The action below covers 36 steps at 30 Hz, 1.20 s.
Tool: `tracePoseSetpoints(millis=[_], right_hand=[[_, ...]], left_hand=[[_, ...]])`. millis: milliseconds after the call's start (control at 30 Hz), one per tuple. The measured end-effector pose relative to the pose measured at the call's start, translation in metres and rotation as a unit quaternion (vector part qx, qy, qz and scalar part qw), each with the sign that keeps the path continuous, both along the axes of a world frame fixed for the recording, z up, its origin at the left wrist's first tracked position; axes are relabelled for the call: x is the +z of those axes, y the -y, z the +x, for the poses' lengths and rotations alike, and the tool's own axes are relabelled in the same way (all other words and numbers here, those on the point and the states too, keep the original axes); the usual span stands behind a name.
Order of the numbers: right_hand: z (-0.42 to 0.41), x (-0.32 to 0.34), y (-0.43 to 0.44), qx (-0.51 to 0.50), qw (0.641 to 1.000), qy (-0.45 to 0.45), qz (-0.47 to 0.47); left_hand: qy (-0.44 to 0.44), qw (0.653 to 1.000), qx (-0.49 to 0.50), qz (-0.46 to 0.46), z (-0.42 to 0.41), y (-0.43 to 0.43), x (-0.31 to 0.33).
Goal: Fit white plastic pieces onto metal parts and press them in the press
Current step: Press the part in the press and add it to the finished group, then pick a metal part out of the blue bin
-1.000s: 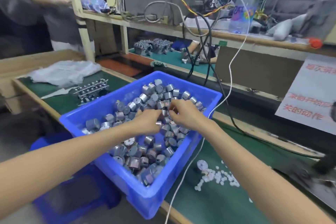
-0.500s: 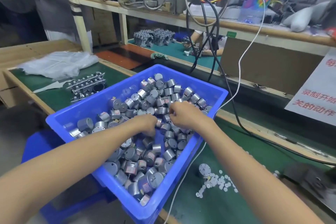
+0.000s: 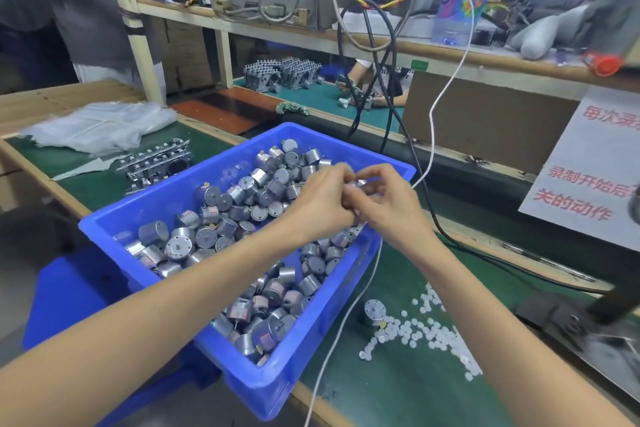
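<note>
Worker's right hand gripped a small silver metal cylinder in curled fingers above the right side of a blue plastic crate. The left hand pressed in against it with fingers bent. Motion blur hid whether that hand pinched the cylinder, a white piece or nothing.

Beneath the hands the crate held a loose heap of identical silver metal cylinders, so a slip from either hand would likely have dropped the part back among its twins, where it could not be told from the rest. The white plastic pieces lay scattered on the green worktop to the right of the crate, just beside a single upright metal cylinder. They were small and unsecured.

A thin white cable ran down the worktop between crate and pieces, passing under the right forearm. A careless reach could have snagged it and swept the pieces about. The dark metal fixture at the right edge, probably the press, was only partly in view. A piece seated crooked on its cylinder would likely have been crushed or jammed there.

The crate's near corner appeared to overhang the worktop's wooden edge, and leaning on it might have tipped the load.
</note>
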State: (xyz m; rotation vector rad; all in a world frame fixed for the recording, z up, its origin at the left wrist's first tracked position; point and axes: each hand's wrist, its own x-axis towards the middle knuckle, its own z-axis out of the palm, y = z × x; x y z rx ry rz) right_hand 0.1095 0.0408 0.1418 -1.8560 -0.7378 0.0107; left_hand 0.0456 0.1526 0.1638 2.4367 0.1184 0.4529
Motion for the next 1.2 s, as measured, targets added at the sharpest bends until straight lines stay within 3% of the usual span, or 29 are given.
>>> tracePoseSetpoints(millis=[133, 400, 533, 600, 833, 967, 1200], right_hand=[[-0.002, 0.001, 0.053, -0.051, 0.996, -0.056, 0.055], [-0.03, -0.039, 0.167, -0.136, 0.986, -0.093, -0.027], [-0.052, -0.068, 0.206, -0.156, 0.976, -0.153, -0.013], [-0.061, -0.08, 0.216, -0.15, 0.973, -0.177, -0.005], [-0.079, -0.109, 0.229, -0.114, 0.97, -0.215, -0.023], [-0.085, -0.123, 0.233, -0.118, 0.979, -0.151, -0.062], [-0.094, -0.14, 0.229, -0.161, 0.975, -0.15, 0.021]], left_hand=[[0.007, 0.998, -0.064, -0.009, 0.011, 0.044, 0.003], [-0.099, 0.974, -0.202, -0.002, 0.028, 0.14, -0.037], [-0.255, 0.923, -0.229, 0.174, 0.03, 0.163, -0.069], [-0.29, 0.902, -0.224, 0.227, 0.027, 0.166, -0.088], [-0.177, 0.956, -0.204, 0.118, 0.018, 0.163, -0.14], [-0.128, 0.968, -0.197, 0.087, 0.01, 0.161, -0.155], [-0.029, 0.973, -0.214, 0.077, -0.009, 0.159, -0.153]])
